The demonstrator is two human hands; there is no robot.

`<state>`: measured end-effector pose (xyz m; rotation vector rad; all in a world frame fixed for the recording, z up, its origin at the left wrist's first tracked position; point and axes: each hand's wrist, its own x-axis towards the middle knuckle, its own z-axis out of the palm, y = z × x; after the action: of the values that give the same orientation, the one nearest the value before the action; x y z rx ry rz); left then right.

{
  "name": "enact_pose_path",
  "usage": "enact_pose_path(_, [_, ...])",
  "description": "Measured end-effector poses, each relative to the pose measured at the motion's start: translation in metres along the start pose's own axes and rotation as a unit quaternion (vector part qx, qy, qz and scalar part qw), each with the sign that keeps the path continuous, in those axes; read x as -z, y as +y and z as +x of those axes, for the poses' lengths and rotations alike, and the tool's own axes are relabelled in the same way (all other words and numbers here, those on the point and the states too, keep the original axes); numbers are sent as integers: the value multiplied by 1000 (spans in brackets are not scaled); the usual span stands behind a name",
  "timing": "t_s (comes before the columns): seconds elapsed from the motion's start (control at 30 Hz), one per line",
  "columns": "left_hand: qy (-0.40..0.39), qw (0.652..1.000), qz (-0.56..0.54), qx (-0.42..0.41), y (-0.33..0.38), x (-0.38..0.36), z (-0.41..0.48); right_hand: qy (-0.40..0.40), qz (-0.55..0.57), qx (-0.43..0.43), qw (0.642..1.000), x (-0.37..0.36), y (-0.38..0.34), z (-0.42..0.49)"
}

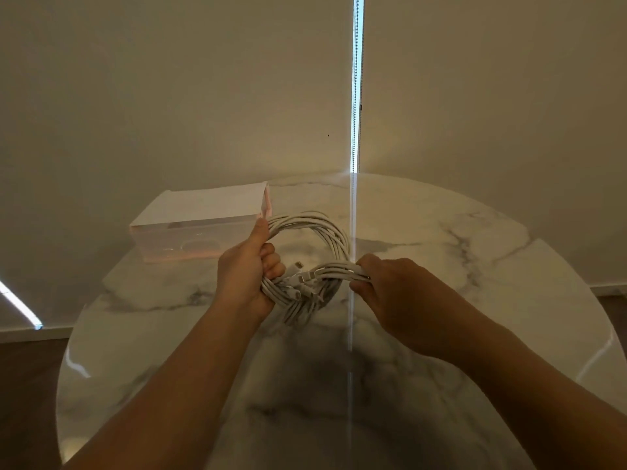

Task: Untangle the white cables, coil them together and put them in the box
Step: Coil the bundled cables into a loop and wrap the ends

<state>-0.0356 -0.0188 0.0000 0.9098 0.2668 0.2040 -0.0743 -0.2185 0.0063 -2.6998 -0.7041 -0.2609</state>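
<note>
Your left hand [241,276] grips the near-left side of the coil of white cables [317,247], fingers curled round the bundle. Your right hand [395,293] pinches the strands at the coil's right side, where several connector ends [303,276] cross the loop. You hold the coil above the round marble table [441,266]. The white box [200,225] stands just behind your left hand.

No readable text, label, brand, number or sign shows anywhere.
</note>
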Motion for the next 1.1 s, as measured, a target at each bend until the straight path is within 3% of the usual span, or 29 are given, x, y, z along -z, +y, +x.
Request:
enact_pose_path(0.23, [21, 993, -116, -10, 5, -3, 1, 31, 37, -13, 999, -16, -4, -10])
enact_pose_path(0.37, [11, 993, -119, -15, -4, -4, -2, 0, -82, -9, 997, -17, 5, -1])
enact_pose_path(0.5, [-6, 993, -119, -26, -8, -5, -4, -58, -5, 7, 998, -12, 1, 4])
enact_pose_path(0.63, [-11, 990, -140, -30, -10, -6, -4, -5, -66, 32, 997, -20, 4, 4])
enact_pose_path(0.8, [-3, 989, -147, -13, -16, -11, -8, 114, 64, -33, 991, -33, 3, 22])
enact_pose_path(0.97, [2, 984, -178, 27, -23, -7, -6, 61, 166, -56, 983, -31, 4, 32])
enact_pose_path(1.1, [-20, 971, -231, 58, -25, -7, -10, 24, 307, -80, 948, -33, 7, 40])
